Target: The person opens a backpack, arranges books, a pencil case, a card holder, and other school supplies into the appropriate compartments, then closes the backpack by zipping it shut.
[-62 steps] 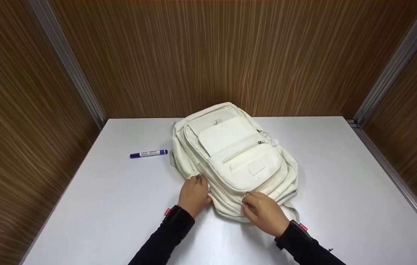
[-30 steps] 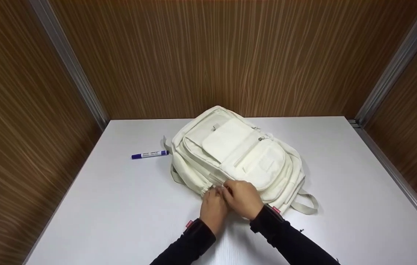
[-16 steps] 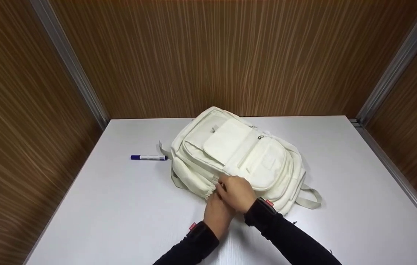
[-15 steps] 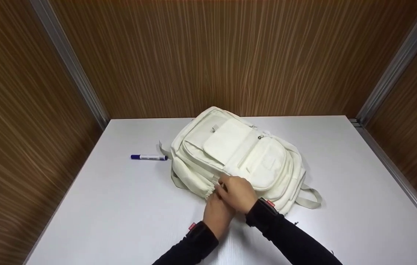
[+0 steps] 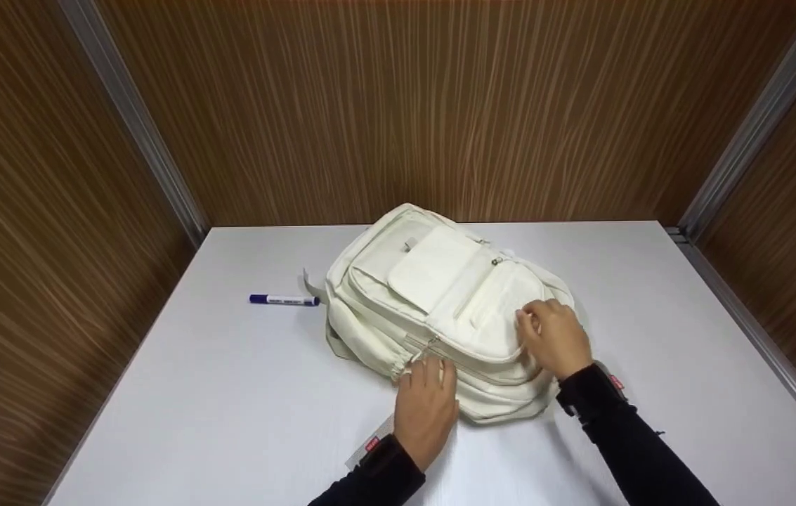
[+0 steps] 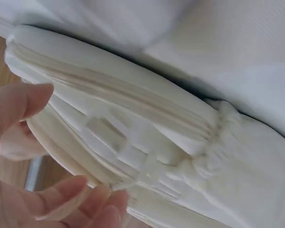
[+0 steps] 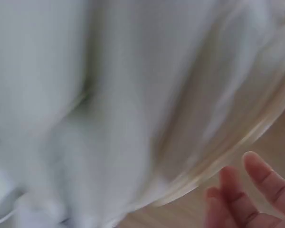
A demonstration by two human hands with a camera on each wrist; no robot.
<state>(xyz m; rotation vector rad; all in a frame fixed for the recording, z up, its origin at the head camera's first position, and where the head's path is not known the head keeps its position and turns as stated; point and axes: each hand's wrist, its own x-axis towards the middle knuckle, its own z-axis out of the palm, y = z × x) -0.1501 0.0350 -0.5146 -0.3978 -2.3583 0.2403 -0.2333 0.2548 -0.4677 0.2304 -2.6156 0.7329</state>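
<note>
A cream backpack (image 5: pixel 440 281) lies tilted on the white table, its front pocket facing up. My left hand (image 5: pixel 427 404) is at its near side, fingertips at the fabric beside a small zipper pull (image 5: pixel 433 341). In the left wrist view, the thumb (image 6: pixel 35 100) stands well apart from the fingers (image 6: pixel 92 202), which reach the edge of the zipped seam. Over the lower front pocket, my right hand (image 5: pixel 556 337) hovers with loosely bent fingers and holds nothing. The right wrist view has those fingers (image 7: pixel 263 175) spread beside the blurred bag fabric (image 7: pixel 133 95).
A marker pen (image 5: pixel 284 300) with purple ends lies left of the backpack, close to a grey strap (image 5: pixel 313 287). Another light strap (image 5: pixel 368 443) shows beside my left wrist. Wood-patterned panels (image 5: pixel 398 112) enclose the table (image 5: pixel 229 393) at the back and both sides.
The backpack turned, its lower end swinging right. My hands were together at its near side; now the right has lifted away to the right and the left has loosened its fingers.
</note>
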